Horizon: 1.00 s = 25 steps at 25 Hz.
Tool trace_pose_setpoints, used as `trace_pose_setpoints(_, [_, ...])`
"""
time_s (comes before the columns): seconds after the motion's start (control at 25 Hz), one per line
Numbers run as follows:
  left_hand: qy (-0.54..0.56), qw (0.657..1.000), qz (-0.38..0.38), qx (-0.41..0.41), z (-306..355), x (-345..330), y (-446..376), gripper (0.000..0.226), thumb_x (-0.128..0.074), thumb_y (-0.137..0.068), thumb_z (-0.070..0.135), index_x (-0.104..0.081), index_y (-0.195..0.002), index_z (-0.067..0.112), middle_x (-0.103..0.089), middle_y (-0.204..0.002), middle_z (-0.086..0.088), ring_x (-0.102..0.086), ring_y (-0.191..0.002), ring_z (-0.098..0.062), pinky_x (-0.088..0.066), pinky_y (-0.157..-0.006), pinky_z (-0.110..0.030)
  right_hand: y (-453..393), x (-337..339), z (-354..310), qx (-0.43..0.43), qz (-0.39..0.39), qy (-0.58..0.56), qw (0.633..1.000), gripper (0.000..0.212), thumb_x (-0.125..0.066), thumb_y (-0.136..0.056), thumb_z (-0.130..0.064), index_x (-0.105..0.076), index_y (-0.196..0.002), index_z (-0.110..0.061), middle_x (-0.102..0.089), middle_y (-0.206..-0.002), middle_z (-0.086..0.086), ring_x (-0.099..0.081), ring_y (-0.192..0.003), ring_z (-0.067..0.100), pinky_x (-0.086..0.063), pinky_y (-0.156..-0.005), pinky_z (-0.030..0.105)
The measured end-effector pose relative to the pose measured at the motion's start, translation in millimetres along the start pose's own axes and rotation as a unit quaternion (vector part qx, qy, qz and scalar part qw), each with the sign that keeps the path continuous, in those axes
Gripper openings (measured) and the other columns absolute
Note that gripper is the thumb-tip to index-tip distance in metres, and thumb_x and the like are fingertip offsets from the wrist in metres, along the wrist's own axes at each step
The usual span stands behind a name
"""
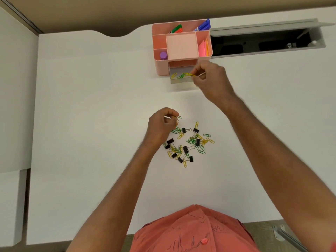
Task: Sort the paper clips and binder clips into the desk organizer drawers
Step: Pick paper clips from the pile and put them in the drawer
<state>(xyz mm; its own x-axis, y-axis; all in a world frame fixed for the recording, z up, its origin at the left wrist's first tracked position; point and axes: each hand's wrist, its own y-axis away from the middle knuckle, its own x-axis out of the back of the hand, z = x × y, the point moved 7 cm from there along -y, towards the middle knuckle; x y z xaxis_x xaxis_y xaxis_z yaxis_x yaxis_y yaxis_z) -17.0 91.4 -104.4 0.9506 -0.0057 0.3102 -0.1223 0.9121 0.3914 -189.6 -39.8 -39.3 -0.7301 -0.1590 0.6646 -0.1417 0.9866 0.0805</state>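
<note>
Pinching a few yellow paper clips (189, 74), the right hand (211, 79) hovers over the pulled-out drawer (180, 80) of the pink desk organizer (181, 46); its fingers (197, 70) are drawn together at the tips, thumb against forefinger, closed on the wire. Drawer is translucent grey, open toward the person, and already carries loose clips: one yellow clip (173, 75) at its left, a green clip (181, 76) near the middle, touching the held ones or just under them, cannot tell which. Left hand (161, 127) sits lower, at the upper left edge of the scattered pile (189, 144) on the white bench (91, 124). Its fingers (172, 113) are curled tight, tips nipped on a small bunch of clips; a green paper clip (179, 117) pokes out to the right of the fingertips and yellow-orange ones (177, 121) hang just below. Pile is a mix: green and yellow paper clips tangled with black binder clips (185, 149), spread loosely, some overlapping, a few single clips lying apart at the right fringe. Organizer top compartments hold a purple-capped item (163, 55) at front left, green and orange markers (176, 29) at back, blue pens (204, 25) at back right, pink and orange sticky notes (204, 48) on the right side. Organizer stands at the far edge of the bench, well apart from the pile.
</note>
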Motion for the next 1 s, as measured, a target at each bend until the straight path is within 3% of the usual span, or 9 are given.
trace_pose_setpoints(0.16, [0.007,0.995,0.04,-0.091,44,16,-20,0.018,-0.064,-0.09,0.0,-0.07,-0.094,0.017,-0.071,-0.085,0.001,-0.066,-0.077,-0.016,-0.059,-0.07,-0.023,-34,-14,-15,0.092,-0.003,0.144,0.985,0.009,-0.065,-0.092,-0.011,-0.07,-0.097,-0.017,-0.071,-0.1,0.002,-0.065,-0.089,0.019,-0.058,-0.08,0.037])
trace_pose_setpoints(0.32, [-0.002,0.985,0.08,-0.151,77,31,-51,0.021,-0.064,-0.086,-0.001,-0.069,-0.092,0.018,-0.069,-0.083,0.002,-0.064,-0.072,-0.012,-0.061,-0.071,-0.033,-51,-28,-18,0.117,-0.037,0.199,0.972,0.016,-0.059,-0.094,-0.008,-0.072,-0.101,-0.015,-0.072,-0.104,0.007,-0.066,-0.093,0.026,-0.056,-0.079,0.038])
trace_pose_setpoints(0.44, [-0.046,0.977,0.096,-0.185,94,35,-77,0.022,-0.065,-0.085,-0.001,-0.068,-0.091,0.02,-0.068,-0.087,0.004,-0.063,-0.075,-0.008,-0.061,-0.074,-0.035,-53,-24,-16,0.111,-0.023,0.156,0.981,0.017,-0.059,-0.095,-0.01,-0.073,-0.104,-0.015,-0.073,-0.106,0.006,-0.067,-0.096,0.023,-0.057,-0.082,0.038])
trace_pose_setpoints(0.64, [-0.243,0.937,0.062,-0.242,123,15,-117,0.019,-0.059,-0.089,0.0,-0.071,-0.097,0.012,-0.067,-0.1,-0.002,-0.06,-0.087,-0.011,-0.051,-0.077,-0.02,-22,4,7,0.096,0.092,0.052,0.99,0.018,-0.056,-0.092,-0.008,-0.07,-0.1,-0.015,-0.069,-0.103,0.001,-0.064,-0.089,0.014,-0.057,-0.08,0.031])
trace_pose_setpoints(0.76, [-0.36,0.895,0.015,-0.262,131,-2,-134,0.023,-0.054,-0.09,-0.001,-0.073,-0.099,0.008,-0.068,-0.106,-0.009,-0.061,-0.095,-0.021,-0.052,-0.081,-0.029,4,11,22,0.084,0.109,0.041,0.99,0.017,-0.057,-0.094,-0.007,-0.069,-0.104,-0.014,-0.066,-0.104,0.003,-0.064,-0.085,0.013,-0.057,-0.078,0.026])
trace_pose_setpoints(0.92, [-0.364,0.884,0.017,-0.293,126,-3,-136,0.025,-0.051,-0.089,-0.002,-0.073,-0.095,0.008,-0.067,-0.101,-0.011,-0.063,-0.093,-0.026,-0.052,-0.085,-0.04,38,9,49,0.03,0.098,-0.005,0.995,0.016,-0.059,-0.095,-0.006,-0.069,-0.102,-0.016,-0.065,-0.103,0.0,-0.065,-0.084,0.01,-0.057,-0.079,0.024])
trace_pose_setpoints(1.0, [-0.325,0.886,0.058,-0.325,122,-2,-120,0.022,-0.053,-0.089,0.0,-0.072,-0.094,0.009,-0.065,-0.099,-0.009,-0.06,-0.092,-0.023,-0.05,-0.083,-0.035,61,4,67,-0.007,0.09,-0.026,0.996,0.016,-0.06,-0.095,-0.006,-0.069,-0.101,-0.017,-0.065,-0.103,-0.002,-0.066,-0.084,0.009,-0.058,-0.078,0.027])
